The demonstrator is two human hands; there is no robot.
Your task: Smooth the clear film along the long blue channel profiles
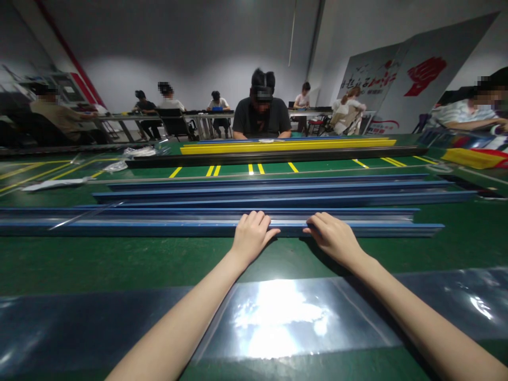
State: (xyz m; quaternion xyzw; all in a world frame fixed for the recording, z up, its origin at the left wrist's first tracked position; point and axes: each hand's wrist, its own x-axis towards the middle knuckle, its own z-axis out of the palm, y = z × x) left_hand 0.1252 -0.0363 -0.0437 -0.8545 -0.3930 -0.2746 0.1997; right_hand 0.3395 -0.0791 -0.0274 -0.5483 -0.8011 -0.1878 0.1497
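Observation:
A long blue channel strip [190, 229] lies across the green table, with a clear film inside its trough. My left hand [251, 237] grips its near wall, fingers hooked over the rim and thumb along the front side. A short way to the right, my right hand [332, 235] is closed on the same wall with curled fingers. The fingertips of both hands are partly hidden inside the channel. Under my forearms, a wide, shiny clear plastic film sleeve [286, 317] stretches flat along the near side of the table.
More blue channel strips [278, 200] lie just beyond. Farther back are a black strip [278, 156] and a yellow strip [293, 144]. A person [262, 108] sits opposite, head lowered. Crumpled clear plastic [138, 152] is at back left, a yellow-red cloth [474, 157] at right.

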